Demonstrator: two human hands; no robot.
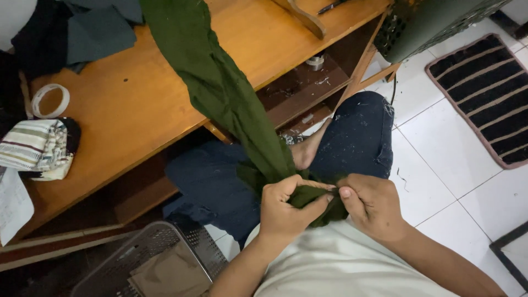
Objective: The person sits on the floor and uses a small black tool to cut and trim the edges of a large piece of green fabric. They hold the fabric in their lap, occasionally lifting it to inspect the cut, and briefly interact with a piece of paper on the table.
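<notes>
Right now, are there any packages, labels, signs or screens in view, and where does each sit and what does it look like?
White sheet of paper with faint print: at the far left edge, on the wooden table, below the striped folded cloth; rectangular, partly cut off.
No packages, signs or screens show.

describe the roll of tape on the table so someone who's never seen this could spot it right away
Start at the wooden table and go to its left end. The roll of tape lies flat there, just above a striped folded cloth. It is the only white ring on the bare wood.
</notes>
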